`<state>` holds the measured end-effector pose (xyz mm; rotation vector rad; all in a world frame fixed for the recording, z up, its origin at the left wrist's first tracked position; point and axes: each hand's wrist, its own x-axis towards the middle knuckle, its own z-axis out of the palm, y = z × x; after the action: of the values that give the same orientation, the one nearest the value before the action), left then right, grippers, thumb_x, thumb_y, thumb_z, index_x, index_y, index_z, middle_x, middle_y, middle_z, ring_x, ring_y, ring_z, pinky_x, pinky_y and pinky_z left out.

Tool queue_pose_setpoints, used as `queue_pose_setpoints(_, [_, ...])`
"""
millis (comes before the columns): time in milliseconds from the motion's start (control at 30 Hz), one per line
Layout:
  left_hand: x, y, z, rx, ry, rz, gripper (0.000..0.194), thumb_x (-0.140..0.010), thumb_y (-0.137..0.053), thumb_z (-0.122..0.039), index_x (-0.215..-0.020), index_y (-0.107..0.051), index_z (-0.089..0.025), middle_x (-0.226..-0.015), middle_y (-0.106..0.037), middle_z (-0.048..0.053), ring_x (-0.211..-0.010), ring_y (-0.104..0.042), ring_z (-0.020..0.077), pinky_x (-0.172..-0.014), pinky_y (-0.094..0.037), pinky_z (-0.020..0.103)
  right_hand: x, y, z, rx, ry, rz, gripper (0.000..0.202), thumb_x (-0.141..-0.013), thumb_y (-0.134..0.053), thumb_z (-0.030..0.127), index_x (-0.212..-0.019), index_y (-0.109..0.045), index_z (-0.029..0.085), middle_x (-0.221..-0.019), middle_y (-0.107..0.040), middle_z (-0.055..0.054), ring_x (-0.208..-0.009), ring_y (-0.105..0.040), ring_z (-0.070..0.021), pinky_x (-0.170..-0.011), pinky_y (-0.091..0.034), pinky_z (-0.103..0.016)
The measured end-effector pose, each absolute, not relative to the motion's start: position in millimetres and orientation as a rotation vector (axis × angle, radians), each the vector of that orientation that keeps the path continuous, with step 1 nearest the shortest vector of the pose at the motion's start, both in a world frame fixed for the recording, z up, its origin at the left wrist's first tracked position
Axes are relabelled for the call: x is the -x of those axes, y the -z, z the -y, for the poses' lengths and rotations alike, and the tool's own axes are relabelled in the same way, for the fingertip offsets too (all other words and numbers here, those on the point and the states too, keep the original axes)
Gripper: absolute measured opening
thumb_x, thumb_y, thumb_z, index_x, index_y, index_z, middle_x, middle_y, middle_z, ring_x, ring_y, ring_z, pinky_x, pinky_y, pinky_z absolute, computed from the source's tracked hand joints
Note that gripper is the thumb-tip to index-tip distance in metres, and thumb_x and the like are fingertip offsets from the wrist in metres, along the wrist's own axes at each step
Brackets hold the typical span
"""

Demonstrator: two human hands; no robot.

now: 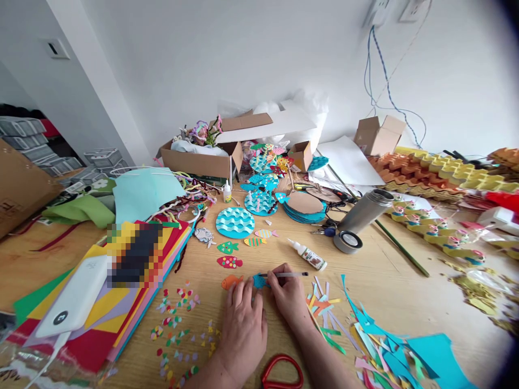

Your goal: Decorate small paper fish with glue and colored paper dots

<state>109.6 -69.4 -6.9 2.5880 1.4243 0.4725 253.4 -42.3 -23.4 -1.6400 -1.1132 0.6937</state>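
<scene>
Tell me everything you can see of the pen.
The pen is slim and straight, with a greyish barrel that looks like plastic and a dark rear end. Gripped in the right hand, it runs nearly level across the view, its writing end pointing left at the blue paper piece. Whether the tip touches the paper is too small to tell.

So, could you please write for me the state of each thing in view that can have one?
Right hand: closed on the pen.
Left hand: palm down.
Pen: held, tip at blue paper.
White glue bottle: lying on its side.
Small glue bottle: upright.
Steel flask: open.
Flask lid: off, on table.
Big cardboard box: open.
Power bank: cable plugged in.
Red scissors: blades hidden, cannot tell.
</scene>
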Motion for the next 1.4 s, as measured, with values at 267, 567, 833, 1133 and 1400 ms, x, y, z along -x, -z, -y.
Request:
queue_pose_setpoints(267, [-109.8,6.5,68.8,-2.595,-0.477,-1.436,0.04,-0.084,-0.049,-0.014,-0.123,-0.057,-0.015,-0.134,-0.053,0.011,-0.129,-0.04,0.0308,-0.11,-0.034,0.054,-253.1,22.9,44.1,1.629,-0.651,1.088,0.032,-0.08,-0.058,0.05,-0.066,-0.051,0.022,-0.051,-0.055,0.001,-0.044,-0.049,-0.0139,-0.045,-0.038,-0.025])
queue_pose_setpoints(567, [-109.6,7.3,69.1,-2.6,-0.489,-1.431,0.043,-0.083,-0.05,-0.013,-0.126,-0.056,-0.015,-0.135,-0.053,0.011,-0.129,-0.04,0.0304,-0.11,-0.034,0.053,-252.5,19.6,43.9,1.639,-0.608,1.143,0.027,-0.079,-0.056,0.043,-0.063,-0.049,0.022,-0.051,-0.055,0.001,-0.045,-0.049,-0.0136,-0.045,-0.039,-0.025])
queue_pose_setpoints(833, [-109.4,7.9,68.8,-2.611,-0.485,-1.434,0.042,-0.085,-0.049,-0.014,-0.126,-0.055,-0.015,-0.135,-0.052,0.011,-0.129,-0.04,0.0301,-0.111,-0.033,0.053,-253.2,21.1,43.9,1.644,-0.603,1.153,0.027,-0.08,-0.055,0.043,-0.064,-0.049,0.022,-0.052,-0.055,0.0,-0.047,-0.049,-0.0143,-0.046,-0.039,-0.025])
queue_pose_setpoints(1133, [-109.9,7.3,68.5,-2.598,-0.519,-1.428,0.041,-0.082,-0.05,-0.013,-0.123,-0.057,-0.016,-0.134,-0.053,0.011,-0.128,-0.041,0.0308,-0.109,-0.035,0.055,-252.6,20.5,43.8,1.646,-0.607,1.129,0.029,-0.079,-0.057,0.045,-0.063,-0.049,0.023,-0.051,-0.052,0.002,-0.046,-0.048,-0.0141,-0.046,-0.038,-0.026])
queue_pose_setpoints(1400, [-109.2,5.9,69.1,-2.606,-0.475,-1.435,0.042,-0.083,-0.048,-0.014,-0.125,-0.056,-0.015,-0.134,-0.053,0.011,-0.129,-0.04,0.0307,-0.11,-0.034,0.054,-252.4,19.9,44.1,1.658,-0.625,1.133,0.025,-0.079,-0.056,0.042,-0.064,-0.049,0.023,-0.051,-0.053,0.002,-0.046,-0.048,-0.0143,-0.049,-0.039,-0.026])
